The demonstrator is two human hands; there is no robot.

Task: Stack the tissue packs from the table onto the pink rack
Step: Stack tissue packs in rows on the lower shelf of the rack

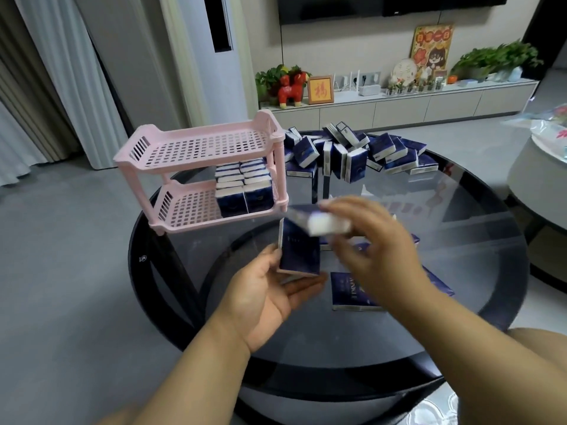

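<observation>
A dark blue tissue pack (299, 253) is held upright in the left hand (270, 289), just near of the pink rack (199, 167); the fingers are curled under and behind it, so the grip is closed round the pack. A second tissue pack (322, 219), blurred, is pinched from above by the right hand (377, 250) and is brought against the top of the first, so that the two are apparently being gathered into one handful.

On the rack, only the lower shelf has been filled in part: two rows of packs (242, 185) are stood on end at its right side, while its left part is seen bare. The upper shelf (196, 145) carries nothing.

Much is judged to be left. A large loose heap of packs (356, 154) is piled at the far side of the round glass worktop (460, 210), to the right of the rack, and a few single packs are lying near, one of them flat (349, 291) just below the right hand, others partly hidden behind it. The task is therefore taken to be at an early stage: perhaps a small share has been shelved, the two packs in hand are not yet placed, and the heap is untouched in the main. How many packs remain cannot be counted from this view.
</observation>
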